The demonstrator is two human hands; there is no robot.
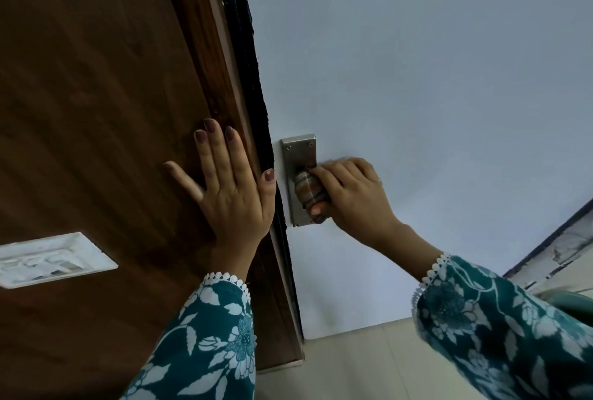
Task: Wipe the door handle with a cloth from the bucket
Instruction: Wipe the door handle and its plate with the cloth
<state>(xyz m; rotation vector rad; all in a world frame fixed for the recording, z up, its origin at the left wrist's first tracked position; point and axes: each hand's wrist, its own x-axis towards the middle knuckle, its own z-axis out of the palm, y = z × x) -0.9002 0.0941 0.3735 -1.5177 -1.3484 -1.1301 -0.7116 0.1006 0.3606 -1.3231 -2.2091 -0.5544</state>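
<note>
bunched striped brown-grey cloth (308, 189) pressed on brushed-steel rectangular handle plate (299, 151), on pale blue-white door (417, 79), near frame centre. door handle itself hidden under cloth. right hand (351, 194) at 3 o'clock of cloth, fingers clenched around it. left hand (231, 188) at 9 o'clock of plate, fingers spread flat, gripping nothing, on dark brown wooden panel (96, 95). white rectangular switch plate (48, 260) at 8 o'clock. teal floral sleeves (211, 335) at 6 o'clock.
</note>
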